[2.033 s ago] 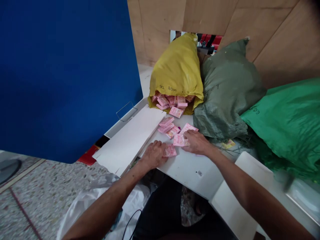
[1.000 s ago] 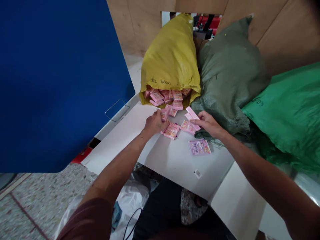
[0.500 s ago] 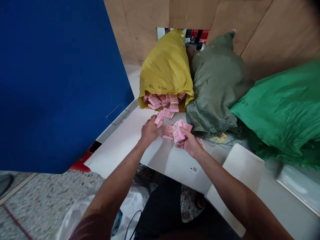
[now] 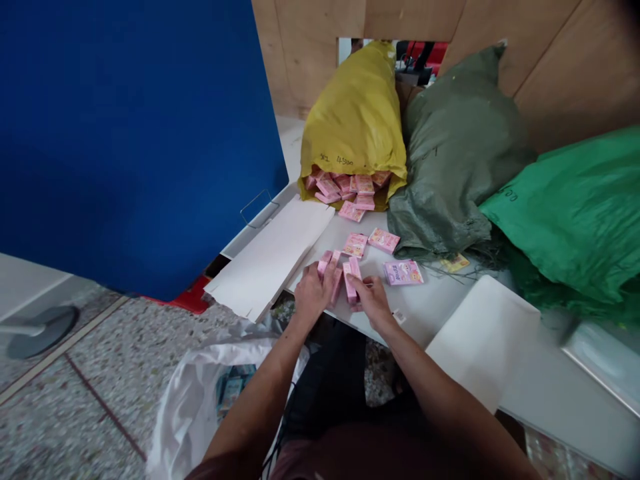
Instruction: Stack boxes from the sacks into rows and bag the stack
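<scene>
Low over the front of the white table, my left hand is closed around small pink boxes. Close beside it on the right, my right hand grips more pink boxes standing on edge. Just beyond my fingers lie a flat pink box and another pink box. A purple-and-pink box rests right of my right hand. Behind them, the yellow sack lies with its mouth toward me, pink boxes showing inside. One pink box sits before its mouth.
A grey-green sack and a green sack stand to the right. White board lies at the left edge beside a large blue panel. Below is an open white bag holding blue packs. A white tray is at right.
Both hands have drawn nearer the table's front edge and closer together with pink boxes in them. The view has shifted, showing more of the white bag below.
</scene>
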`<state>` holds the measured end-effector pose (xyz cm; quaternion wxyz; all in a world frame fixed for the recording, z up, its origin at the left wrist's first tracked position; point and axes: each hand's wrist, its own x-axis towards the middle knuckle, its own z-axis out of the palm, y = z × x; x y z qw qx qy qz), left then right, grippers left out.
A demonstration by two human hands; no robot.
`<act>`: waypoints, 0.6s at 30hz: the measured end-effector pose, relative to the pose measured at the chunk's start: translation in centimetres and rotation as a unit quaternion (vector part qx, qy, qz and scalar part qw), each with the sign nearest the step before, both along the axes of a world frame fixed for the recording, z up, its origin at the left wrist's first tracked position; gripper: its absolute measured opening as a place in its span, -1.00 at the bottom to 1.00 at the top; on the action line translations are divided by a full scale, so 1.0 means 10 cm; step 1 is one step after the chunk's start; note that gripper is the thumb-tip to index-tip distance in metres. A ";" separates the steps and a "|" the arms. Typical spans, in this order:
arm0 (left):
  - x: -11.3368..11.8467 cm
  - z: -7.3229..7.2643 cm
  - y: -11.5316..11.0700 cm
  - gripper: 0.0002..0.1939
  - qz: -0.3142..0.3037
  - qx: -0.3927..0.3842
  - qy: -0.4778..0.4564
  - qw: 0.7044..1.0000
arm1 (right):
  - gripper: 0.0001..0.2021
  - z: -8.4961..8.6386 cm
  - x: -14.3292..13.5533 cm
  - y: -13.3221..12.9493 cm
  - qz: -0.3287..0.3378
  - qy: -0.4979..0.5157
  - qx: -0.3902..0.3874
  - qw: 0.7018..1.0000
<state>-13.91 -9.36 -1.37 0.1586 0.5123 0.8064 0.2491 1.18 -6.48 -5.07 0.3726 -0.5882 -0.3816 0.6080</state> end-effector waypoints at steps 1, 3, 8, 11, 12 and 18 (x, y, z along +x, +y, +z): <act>0.00 -0.01 0.01 -0.36 0.003 -0.006 0.003 1.000 | -0.40 0.01 0.01 0.01 0.008 -0.025 0.009 1.000; 0.00 -0.02 0.03 -0.33 0.009 -0.020 -0.007 1.000 | -0.42 0.04 0.03 0.01 0.039 -0.102 0.041 0.993; -0.04 -0.05 0.10 -0.27 0.020 -0.032 -0.029 0.999 | -0.46 0.13 0.11 0.00 0.124 -0.312 0.140 0.931; -0.10 -0.06 0.17 -0.41 0.000 -0.027 -0.078 0.997 | -0.49 0.11 0.13 0.01 0.129 -0.302 0.161 0.931; -0.12 -0.07 0.18 -0.48 -0.015 -0.031 -0.107 0.994 | -0.49 0.09 0.14 0.01 0.131 -0.280 0.155 0.938; -0.14 0.00 0.13 -0.39 -0.051 -0.065 -0.109 0.991 | -0.47 0.00 0.14 0.01 0.118 -0.206 0.140 0.961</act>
